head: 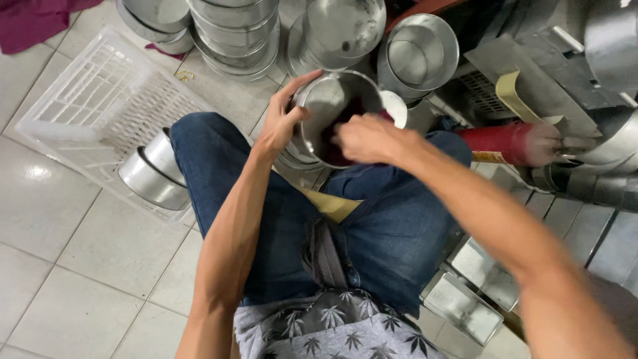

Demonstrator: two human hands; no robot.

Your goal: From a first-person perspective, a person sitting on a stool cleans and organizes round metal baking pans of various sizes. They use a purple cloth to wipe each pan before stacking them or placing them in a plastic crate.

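Note:
I sit with a round metal pan (330, 100) tilted on my knees, its open side facing me. My left hand (284, 117) grips its left rim, thumb over the edge. My right hand (367, 138) is blurred inside the pan, pressing a dark red cloth (335, 147) against its inner wall. Beneath the pan, more pans appear stacked between my legs. A tan sheet (330, 204) lies on my lap under it.
A white plastic crate (93, 100) on the tiled floor at left holds two metal pans (154, 174). Stacks of pans (234, 30) stand ahead. A red cylinder (506, 141) and sheet-metal parts (565, 80) lie right. Metal boxes (465, 299) sit lower right.

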